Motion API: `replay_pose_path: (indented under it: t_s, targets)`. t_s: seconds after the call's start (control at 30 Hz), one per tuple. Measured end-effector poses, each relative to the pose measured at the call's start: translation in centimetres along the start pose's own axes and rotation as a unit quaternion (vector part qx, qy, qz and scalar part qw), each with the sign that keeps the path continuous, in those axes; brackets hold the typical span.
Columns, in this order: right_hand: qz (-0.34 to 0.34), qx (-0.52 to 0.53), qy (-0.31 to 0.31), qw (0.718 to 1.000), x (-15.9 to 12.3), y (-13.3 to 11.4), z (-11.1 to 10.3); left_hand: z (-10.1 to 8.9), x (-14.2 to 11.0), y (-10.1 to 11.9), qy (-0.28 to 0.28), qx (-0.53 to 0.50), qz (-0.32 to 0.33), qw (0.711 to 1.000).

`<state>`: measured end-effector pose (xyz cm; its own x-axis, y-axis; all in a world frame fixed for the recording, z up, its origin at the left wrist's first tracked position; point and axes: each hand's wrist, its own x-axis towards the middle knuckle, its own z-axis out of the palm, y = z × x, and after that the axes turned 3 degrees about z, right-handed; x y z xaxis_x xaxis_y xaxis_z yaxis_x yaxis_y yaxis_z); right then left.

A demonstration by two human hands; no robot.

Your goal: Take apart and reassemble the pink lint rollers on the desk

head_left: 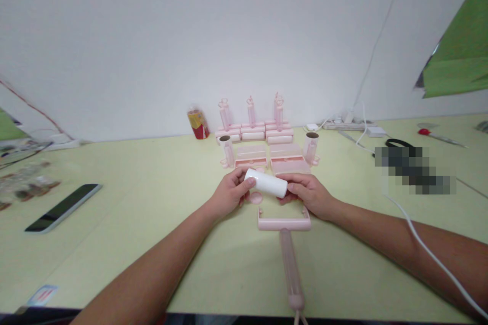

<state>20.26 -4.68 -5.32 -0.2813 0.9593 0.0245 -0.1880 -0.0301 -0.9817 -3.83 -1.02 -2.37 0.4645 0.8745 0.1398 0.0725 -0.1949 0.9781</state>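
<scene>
Between both hands a white lint roller refill (267,184) is held, tilted down to the right. My left hand (231,190) grips its left end, thumb on top. At the right end, the fingers of my right hand (308,193) close around the rim. Just below lies a pink lint roller handle (292,264) with a bare frame (284,224) facing away from me. A small pink round piece (256,197) rests beside my left fingers. Behind the hands are two open pink cases (250,156), flanked by two upright white rolls (311,143) with short pink handles by them.
Several pink lint rollers (253,132) stand in a row near the wall, beside a red and yellow can (198,123). A phone-like dark slab (64,208) lies left. On the right are a power strip (335,125), a white cable (419,241) and a red-tipped tool (438,136).
</scene>
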Motion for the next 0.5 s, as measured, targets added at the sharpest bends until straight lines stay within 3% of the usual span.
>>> replay_pose_path:
  t_s: [0.5]
  targets:
    - [-0.04,-0.021,0.027,0.999,0.6,0.4,-0.4,1.1,-0.2,-0.6,0.027,-0.033,0.027,0.999]
